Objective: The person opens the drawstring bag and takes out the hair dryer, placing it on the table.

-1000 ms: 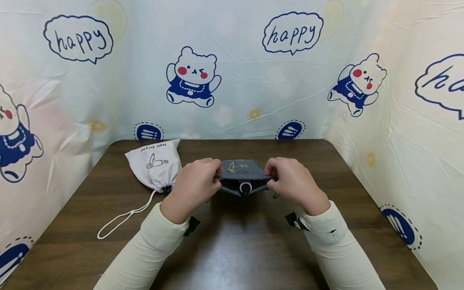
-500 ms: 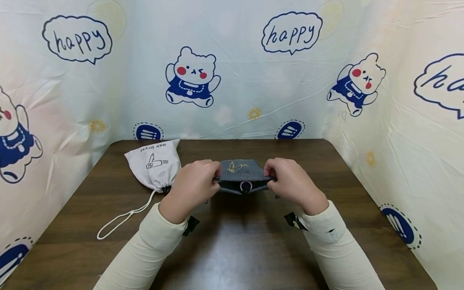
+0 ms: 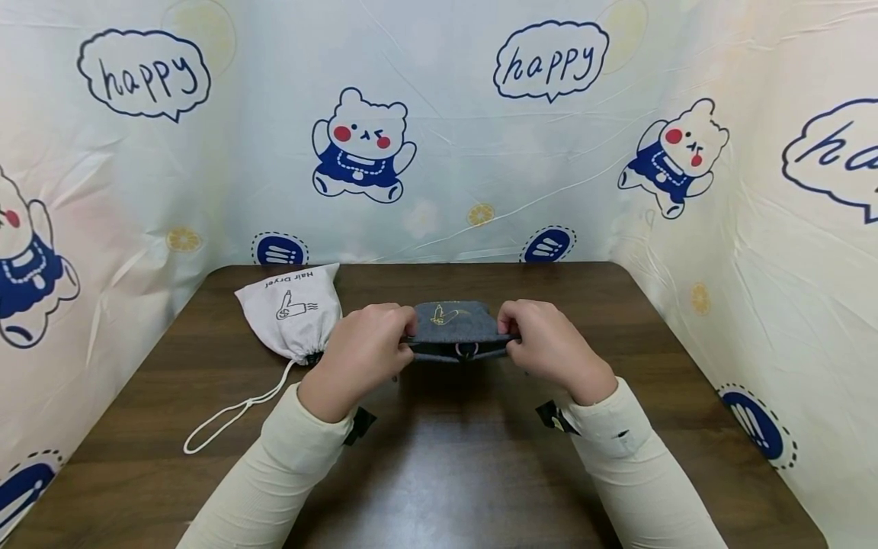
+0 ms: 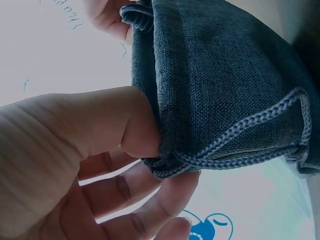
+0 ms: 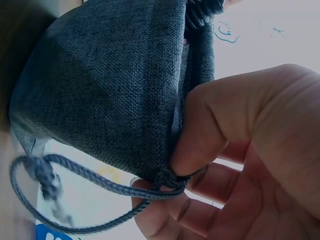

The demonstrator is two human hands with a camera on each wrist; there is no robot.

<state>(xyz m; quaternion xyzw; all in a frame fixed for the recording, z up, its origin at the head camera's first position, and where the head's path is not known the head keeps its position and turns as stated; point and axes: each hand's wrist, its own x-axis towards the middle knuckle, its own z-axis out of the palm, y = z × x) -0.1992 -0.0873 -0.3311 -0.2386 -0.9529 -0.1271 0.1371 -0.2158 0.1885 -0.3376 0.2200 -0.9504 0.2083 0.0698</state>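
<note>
A dark grey-blue drawstring pouch (image 3: 456, 320) with a yellow hair dryer print is held up at the middle of the table. My left hand (image 3: 363, 351) pinches one corner of its mouth between thumb and fingers. The opposite corner is gripped by my right hand (image 3: 552, 347). The mouth is stretched to a narrow slit, with a black ribbed cord end (image 5: 202, 12) poking out in both wrist views. A braided drawstring (image 4: 245, 125) leaves the left corner; another drawstring loop (image 5: 110, 185) hangs at the right corner. The rest of the contents is hidden by the cloth.
On the brown wooden table (image 3: 446, 480), left of my left hand, lies a white drawstring bag (image 3: 295, 309) marked "Hair Dryer". Its white cord (image 3: 236, 412) trails toward the front. A printed curtain (image 3: 446, 137) surrounds the table at the back and sides.
The pouch's mouth has narrowed between my hands, and less of the round pink-rimmed end inside shows. Both hands keep their hold, shifting only slightly. The white bag stays in place.
</note>
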